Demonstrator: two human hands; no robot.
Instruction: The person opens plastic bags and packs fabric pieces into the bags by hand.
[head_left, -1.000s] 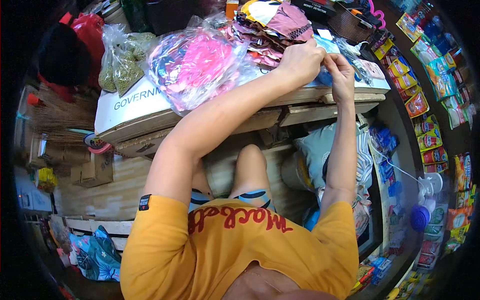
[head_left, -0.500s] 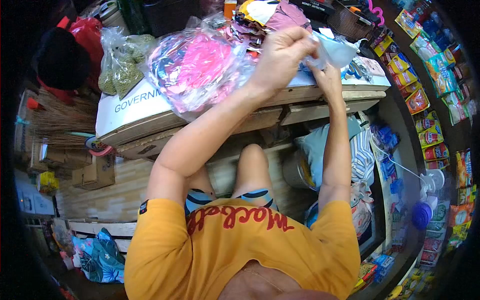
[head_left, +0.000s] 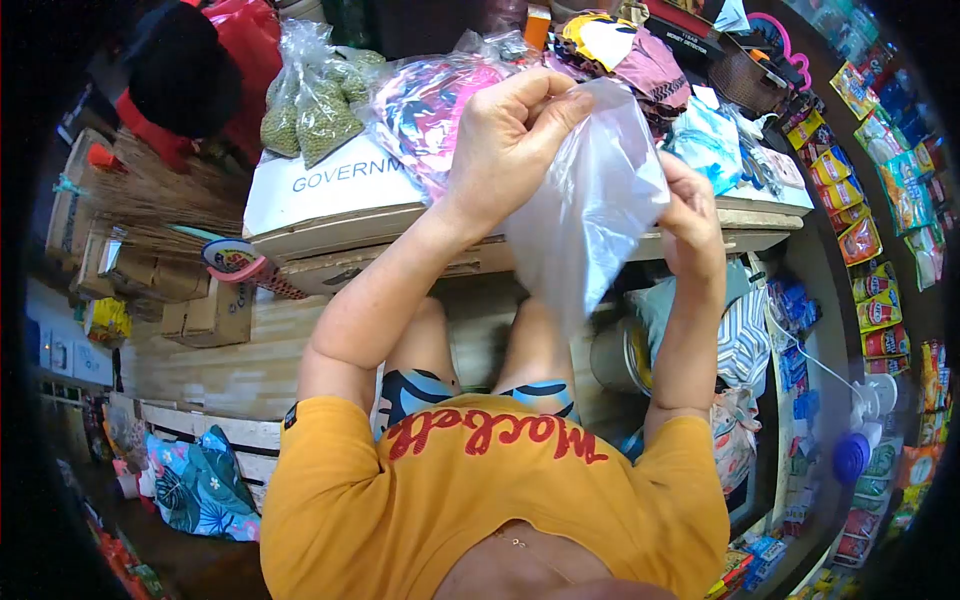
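Note:
A clear plastic bag (head_left: 585, 205) hangs spread between my hands, in front of the table edge and over my lap. My left hand (head_left: 515, 145) pinches its upper left corner between thumb and fingers. At the bag's right edge, my right hand (head_left: 692, 215) has its fingers closed on the plastic. The bag looks flat, with nothing visible inside. Behind my left hand lies a plastic-wrapped bundle of pink and blue patterned cloth (head_left: 425, 115). Folded pink and yellow fabric (head_left: 645, 70) is piled beyond the bag.
Bags of green beans (head_left: 325, 115) sit on the table's left part, by the white printed surface (head_left: 315, 195). A light blue patterned packet (head_left: 705, 145) and a brown basket (head_left: 745, 80) are at the right. Hanging sachets (head_left: 860, 240) line the right side. A broom (head_left: 165, 185) stands left.
The bag, bunched up between my hands before, now hangs spread out below them. My right hand has come down and nearer to me. The view has shifted a little.

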